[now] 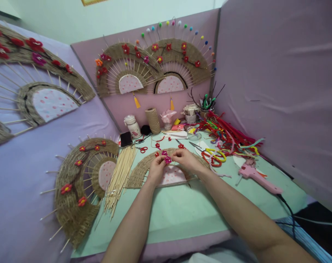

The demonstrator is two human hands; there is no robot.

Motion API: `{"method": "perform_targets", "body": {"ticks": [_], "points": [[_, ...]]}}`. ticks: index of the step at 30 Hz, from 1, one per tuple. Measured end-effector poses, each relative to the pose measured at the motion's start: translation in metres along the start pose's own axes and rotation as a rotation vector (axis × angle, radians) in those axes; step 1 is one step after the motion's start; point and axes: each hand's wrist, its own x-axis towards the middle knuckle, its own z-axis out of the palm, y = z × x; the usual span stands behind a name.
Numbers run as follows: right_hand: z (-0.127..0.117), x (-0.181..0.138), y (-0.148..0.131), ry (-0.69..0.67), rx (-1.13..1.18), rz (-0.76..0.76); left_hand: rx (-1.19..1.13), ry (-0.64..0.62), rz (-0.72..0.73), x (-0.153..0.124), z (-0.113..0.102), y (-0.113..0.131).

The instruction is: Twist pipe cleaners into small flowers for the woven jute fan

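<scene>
A half-round jute fan (140,171) lies flat on the green table (177,212), with a pink spotted centre (173,177) and small red flowers on its band. Both my hands meet over its top edge. My left hand (156,168) and my right hand (185,159) are closed in a pinch on a small magenta pipe-cleaner flower (168,159), which sits between their fingertips just above the fan's band.
A bundle of bamboo sticks (121,174) lies left of the fan. A pink glue gun (257,176), scissors (199,147), and a heap of coloured pipe cleaners (226,137) are on the right. A twine spool (153,120) and jars stand behind. Finished fans hang on the walls.
</scene>
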Motion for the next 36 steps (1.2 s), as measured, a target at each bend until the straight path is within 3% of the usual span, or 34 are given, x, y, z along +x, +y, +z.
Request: {"method": "perform_targets", "body": {"ticks": [15, 27, 36], "points": [[-0.005, -0.003, -0.013, 0.028, 0.047, 0.084, -0.065, -0.011, -0.069, -0.001, -0.001, 0.004], [-0.014, 0.0, -0.004, -0.119, -0.109, 0.024, 0.448, -0.177, -0.007, -0.006, -0.002, 0.018], [-0.014, -0.002, -0.004, -0.149, -0.271, -0.046, 0.55, -0.255, 0.002, -0.005, -0.005, 0.016]]}}
